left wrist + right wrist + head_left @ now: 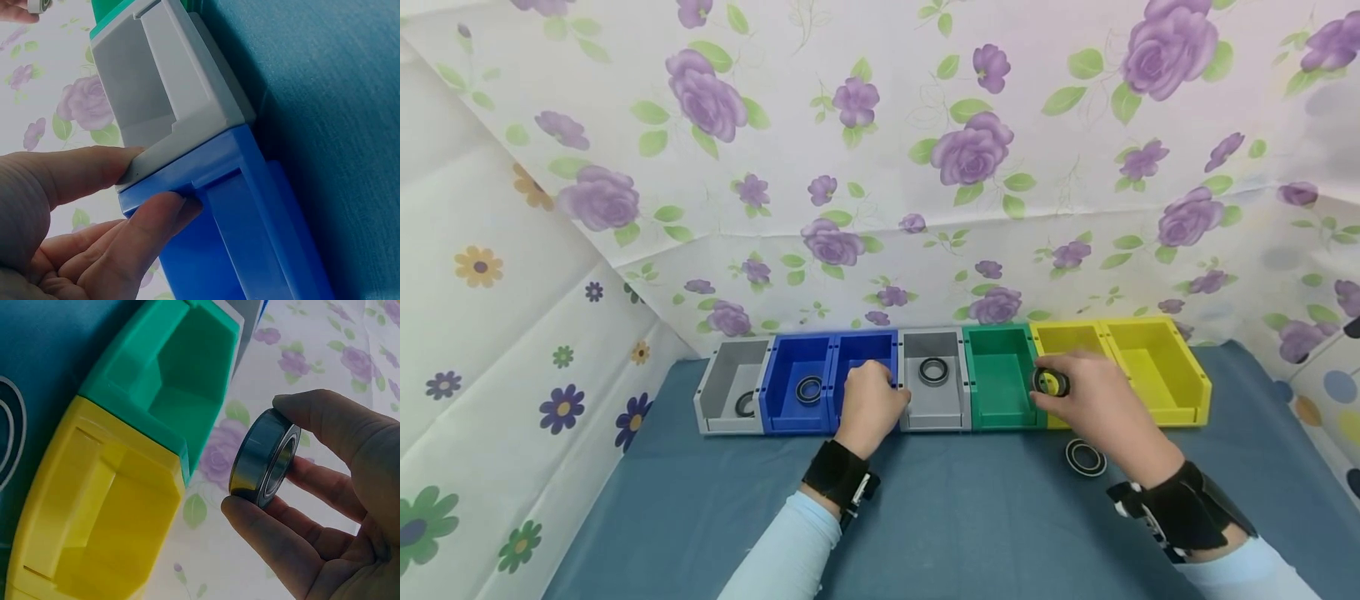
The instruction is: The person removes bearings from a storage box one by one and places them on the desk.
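My right hand [1093,400] pinches a ball bearing [256,462] between thumb and fingers, tilted in the air above the border of the green bin [1000,375] and the nearer yellow bin [119,525]. Another bearing [1086,457] lies on the cloth in front of the yellow bins. My left hand [871,404] grips the adjoining walls of the right blue bin [219,162] and the middle grey bin [187,134], a digit on either side. A bearing [933,361] sits inside that grey bin. The left hand covers part of the right blue bin.
The bins stand side by side on a blue cloth [955,517]. At the left end, the grey bin [702,400] and the left blue bin [775,367] each hold a bearing. Another yellow bin [1157,375] ends the row. A flowered sheet [887,183] hangs behind.
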